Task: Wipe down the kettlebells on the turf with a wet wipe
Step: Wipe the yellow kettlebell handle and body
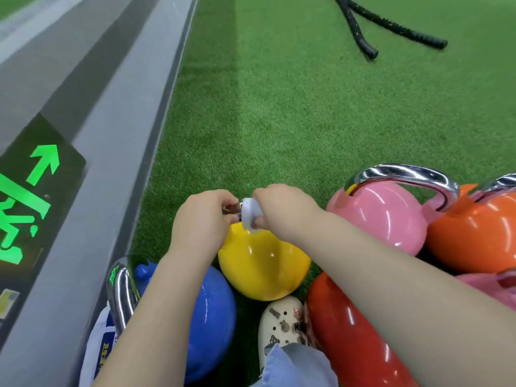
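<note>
Wiping the yellow kettlebell's handle, turf point(279, 107) lying open ahead.

Yellow kettlebell point(262, 263) is sitting hemmed between blue point(212, 311), red point(349, 331) and pink point(382, 216) kettlebells. Left hand point(202, 222) is apparently gripping the handle to steady it; right hand point(282, 208) is pinching the wet wipe point(249, 215) wrapped around it.

Kettlebells point(264, 263) cluster on the turf point(307, 107), a wall point(111, 135) left, ropes point(371, 26) far behind.

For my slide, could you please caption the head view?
Both hands wrap a white wet wipe around the glossy yellow kettlebell's handle.
</note>
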{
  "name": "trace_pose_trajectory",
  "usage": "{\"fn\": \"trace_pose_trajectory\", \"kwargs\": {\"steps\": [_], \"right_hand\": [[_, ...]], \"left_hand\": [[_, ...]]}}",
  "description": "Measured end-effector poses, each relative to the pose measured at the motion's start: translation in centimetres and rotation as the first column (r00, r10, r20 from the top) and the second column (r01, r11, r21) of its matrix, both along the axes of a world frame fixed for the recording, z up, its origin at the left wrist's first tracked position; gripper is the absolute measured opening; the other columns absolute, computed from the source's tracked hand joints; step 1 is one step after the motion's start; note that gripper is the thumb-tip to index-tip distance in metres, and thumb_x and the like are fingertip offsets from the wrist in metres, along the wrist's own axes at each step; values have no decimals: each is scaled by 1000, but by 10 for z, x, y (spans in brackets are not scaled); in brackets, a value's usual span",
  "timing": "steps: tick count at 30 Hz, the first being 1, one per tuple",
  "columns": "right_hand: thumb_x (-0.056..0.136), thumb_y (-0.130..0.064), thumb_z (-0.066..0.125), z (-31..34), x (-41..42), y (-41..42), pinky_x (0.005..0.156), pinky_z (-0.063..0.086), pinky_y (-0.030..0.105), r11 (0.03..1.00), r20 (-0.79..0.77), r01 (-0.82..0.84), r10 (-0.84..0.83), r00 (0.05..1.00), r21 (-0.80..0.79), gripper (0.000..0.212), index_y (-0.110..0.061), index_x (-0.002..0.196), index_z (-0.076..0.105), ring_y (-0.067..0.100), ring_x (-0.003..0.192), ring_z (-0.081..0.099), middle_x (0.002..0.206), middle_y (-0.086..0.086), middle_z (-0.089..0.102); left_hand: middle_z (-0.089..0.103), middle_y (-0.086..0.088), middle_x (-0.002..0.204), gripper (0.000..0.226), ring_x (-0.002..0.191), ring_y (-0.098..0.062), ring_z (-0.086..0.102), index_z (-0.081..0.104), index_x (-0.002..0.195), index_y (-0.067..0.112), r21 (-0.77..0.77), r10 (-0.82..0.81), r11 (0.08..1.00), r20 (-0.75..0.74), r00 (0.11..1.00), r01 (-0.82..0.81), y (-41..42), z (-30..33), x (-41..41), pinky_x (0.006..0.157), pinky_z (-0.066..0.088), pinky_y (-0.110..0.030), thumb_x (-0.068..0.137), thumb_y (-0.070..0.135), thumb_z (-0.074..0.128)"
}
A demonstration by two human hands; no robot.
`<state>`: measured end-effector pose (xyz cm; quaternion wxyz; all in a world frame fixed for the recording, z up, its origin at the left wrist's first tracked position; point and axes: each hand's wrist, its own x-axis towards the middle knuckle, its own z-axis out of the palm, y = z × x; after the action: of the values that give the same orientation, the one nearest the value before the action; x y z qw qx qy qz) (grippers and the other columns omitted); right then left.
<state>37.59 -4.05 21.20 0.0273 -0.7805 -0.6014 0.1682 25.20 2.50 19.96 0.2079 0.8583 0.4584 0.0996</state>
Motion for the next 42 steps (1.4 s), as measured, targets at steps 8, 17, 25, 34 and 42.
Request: {"fn": "trace_pose_trajectory", "kwargs": {"steps": [8, 17, 25, 34, 42], "right_hand": [[82, -19, 54, -30, -2, 4, 62, 33, 29, 967, 77, -15, -5, 997, 255, 6, -23, 83, 50, 27, 86, 58, 87, 0, 60], [82, -14, 52, -40, 20, -12, 64, 34, 28, 967, -101, 238, -229, 968, 88, 12, -19, 75, 44, 28, 83, 56, 81, 0, 56], [87, -17, 46, -41, -33, 25, 67, 26, 31, 936, 219, 31, -114, 969, 350, 12, -17, 95, 55, 26, 89, 63, 95, 3, 66], [89, -32, 49, -72, 11, -28, 61, 33, 35, 706, -445, 625, -468, 764, 331, 20, -16, 77, 45, 29, 75, 47, 83, 8, 57], [82, -13, 54, -55, -11, -5, 65, 31, 33, 844, 157, 254, -364, 918, 472, 10, -21, 88, 52, 30, 89, 60, 92, 4, 64]], "left_hand": [[72, 0, 89, 17, 91, -22, 64, 71, 87, 25, -18, 6, 1000, -2, 1000, -6, 3, 0, 0, 76, 50, -35, 72, 18, 75], [68, 7, 82, 11, 87, -13, 64, 71, 82, 21, -50, 20, 999, 96, 995, -15, -1, -1, -1, 74, 43, -25, 74, 14, 74], [70, 3, 78, 15, 82, -18, 66, 72, 80, 20, -77, 98, 993, 173, 980, -86, 1, -7, -8, 74, 49, -30, 70, 10, 75], [66, 6, 88, 21, 85, -11, 62, 66, 88, 22, -82, 142, 989, 375, 916, -120, -12, -23, -10, 80, 48, -20, 74, 8, 73], [65, -3, 91, 35, 74, -1, 57, 57, 80, 27, -530, 446, 836, 503, 740, -144, -78, -61, 0, 67, 43, -11, 83, -8, 54]]}}
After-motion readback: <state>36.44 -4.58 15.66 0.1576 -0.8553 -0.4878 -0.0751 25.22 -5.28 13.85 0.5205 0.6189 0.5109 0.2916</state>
